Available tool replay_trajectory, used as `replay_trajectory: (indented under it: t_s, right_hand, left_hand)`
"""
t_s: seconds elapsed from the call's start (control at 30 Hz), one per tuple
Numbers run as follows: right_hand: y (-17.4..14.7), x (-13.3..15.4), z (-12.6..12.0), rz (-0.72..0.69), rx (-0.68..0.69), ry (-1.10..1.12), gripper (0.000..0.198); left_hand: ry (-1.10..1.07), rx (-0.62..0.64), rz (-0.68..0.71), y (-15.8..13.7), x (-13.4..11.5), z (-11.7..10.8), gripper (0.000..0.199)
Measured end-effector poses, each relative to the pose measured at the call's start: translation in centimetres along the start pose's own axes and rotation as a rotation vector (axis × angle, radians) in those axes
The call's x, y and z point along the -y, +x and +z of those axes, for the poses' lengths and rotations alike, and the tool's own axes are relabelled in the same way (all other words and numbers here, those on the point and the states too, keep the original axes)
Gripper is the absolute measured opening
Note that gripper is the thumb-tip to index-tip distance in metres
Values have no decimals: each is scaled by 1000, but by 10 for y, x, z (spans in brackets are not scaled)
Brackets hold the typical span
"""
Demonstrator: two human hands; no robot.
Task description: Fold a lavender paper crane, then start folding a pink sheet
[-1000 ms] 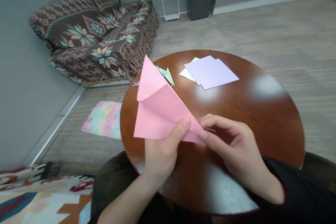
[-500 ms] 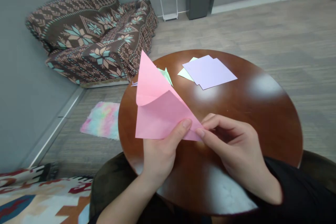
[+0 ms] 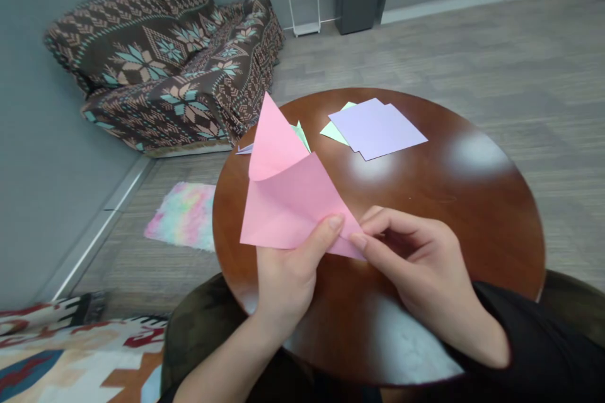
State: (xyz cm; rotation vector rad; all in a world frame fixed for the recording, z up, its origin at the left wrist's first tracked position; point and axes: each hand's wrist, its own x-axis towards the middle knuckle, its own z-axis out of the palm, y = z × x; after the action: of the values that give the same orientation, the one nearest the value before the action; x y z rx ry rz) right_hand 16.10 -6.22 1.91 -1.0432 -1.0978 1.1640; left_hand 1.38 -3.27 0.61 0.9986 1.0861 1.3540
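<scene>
A pink sheet of paper, folded with a flap standing up to a point at the upper left, is held above the round table. My left hand grips its lower edge, thumb on the front and the other fingers hidden behind. With thumb and forefinger, my right hand pinches the paper's lower right corner. Beyond the pink paper, a green folded paper piece shows in part on the table. Beside it a lilac folded paper piece peeks out at the left.
Lilac square sheets lie over a green sheet at the far side of the brown round table. A sofa with a patterned cover stands at the back left. A fluffy pastel rug lies on the floor.
The pink paper's upper point has shifted slightly right, and its front layer has spread a little at the upper right. Both hands keep nearly the same places and grips.
</scene>
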Motion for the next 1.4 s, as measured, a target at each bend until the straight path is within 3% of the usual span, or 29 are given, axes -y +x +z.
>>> replay_trajectory:
  t_s: [0.43, 0.67, 0.87, 1.4]
  right_hand:
    - [-1, -3, 0, 29, 56, 19, 12]
    - [0, -5, -1, 67, 9, 93, 11]
    - [0, -5, -2, 85, 4, 70, 10]
    - [0, -5, -2, 95, -6, 45, 12]
  left_hand:
    - [-75, 44, -14, -1, 0, 0, 35]
    - [-227, 201, -130, -5, -1, 8, 9]
    - [-358, 108, -243, -6, -10, 16, 13]
    - [-396, 81, -253, -3, -12, 14, 15]
